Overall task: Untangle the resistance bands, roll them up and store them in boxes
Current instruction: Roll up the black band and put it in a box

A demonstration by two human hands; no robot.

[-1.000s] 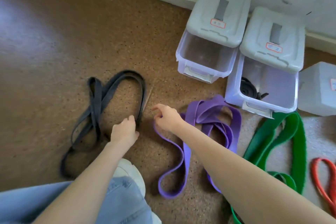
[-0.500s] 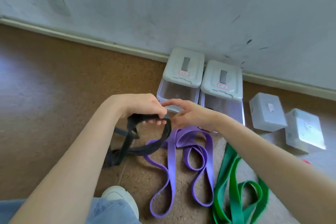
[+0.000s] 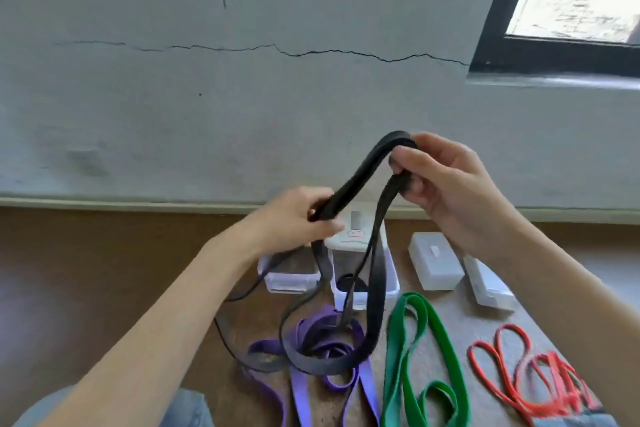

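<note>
A long black resistance band [image 3: 375,282] hangs in loops from both hands. My left hand [image 3: 298,218] grips it at mid height, and my right hand [image 3: 446,184] pinches its top fold higher up, to the right. The band's lower loops dangle over a purple band [image 3: 301,388] lying on the floor. A green band [image 3: 415,357] lies to the right of it and a red band [image 3: 512,381] further right. Two clear storage boxes [image 3: 389,288] with grey lids stand by the wall, partly hidden behind my hands; something dark lies in the right one.
Two closed translucent boxes [image 3: 436,263] [image 3: 485,284] lie on the floor to the right. A grey cracked wall [image 3: 242,97] with a skirting board runs behind, and a dark window frame [image 3: 491,45] is at the top right. My jeans-clad knee [image 3: 180,409] shows at the bottom left.
Both hands took the black band off the floor and lifted it up; the right hand rose higher than the left. The camera tilted up towards the wall.
</note>
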